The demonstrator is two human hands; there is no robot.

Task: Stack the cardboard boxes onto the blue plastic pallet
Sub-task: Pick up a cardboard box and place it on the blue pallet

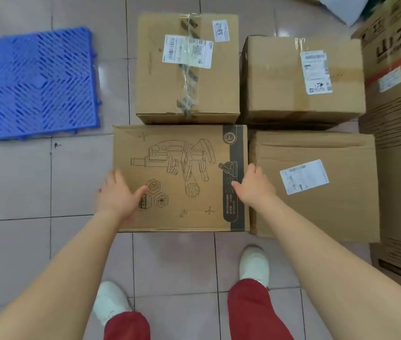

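A blue plastic pallet (39,82) lies flat on the tiled floor at the left, with nothing on it. Several cardboard boxes stand in a block to its right. The nearest one, printed with a microscope drawing (182,173), sits on the floor in front of my feet. My left hand (118,195) clasps its left edge, thumb on top and fingers down the side. My right hand (253,185) clasps its right edge, fingers pushed into the gap beside a labelled box (317,212).
Behind the microscope box stand a taped box with labels (155,89) and another labelled box (275,82). Tall printed cartons (400,119) line the right side. Bare floor tiles (35,180) lie between me and the pallet.
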